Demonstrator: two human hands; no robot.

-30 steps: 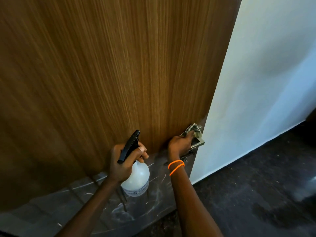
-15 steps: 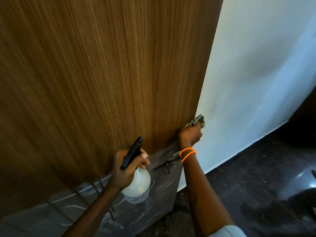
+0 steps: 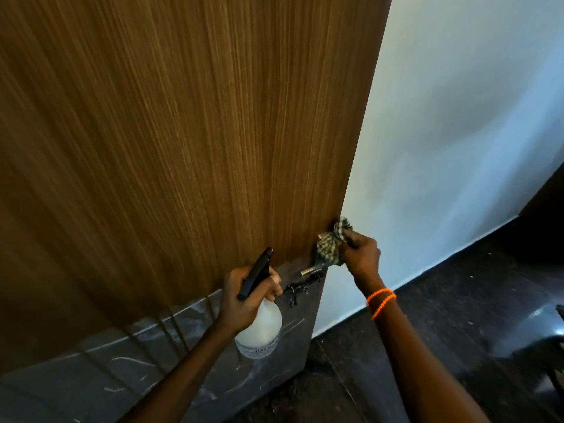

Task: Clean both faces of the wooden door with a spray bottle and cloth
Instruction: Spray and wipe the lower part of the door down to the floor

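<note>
The wooden door [image 3: 183, 132] fills the left and centre, brown grain above and a dark marble-patterned lower panel [image 3: 122, 361]. My left hand [image 3: 244, 297] grips a white spray bottle [image 3: 261, 331] by its black trigger head, held close to the lower panel. My right hand [image 3: 361, 254] holds a checked cloth [image 3: 331, 245] bunched against the door's right edge, just above the metal handle [image 3: 309, 271] and a dark latch [image 3: 300, 286]. Orange bands circle my right wrist.
A white wall [image 3: 457, 132] stands right of the door edge. Dark glossy floor [image 3: 442, 331] spreads at lower right, with a dark opening at the far right edge.
My right hand has come off the handle area and slid with the cloth to the door's outer edge. The door edge has shifted left in view. The spray bottle stays about where it was.
</note>
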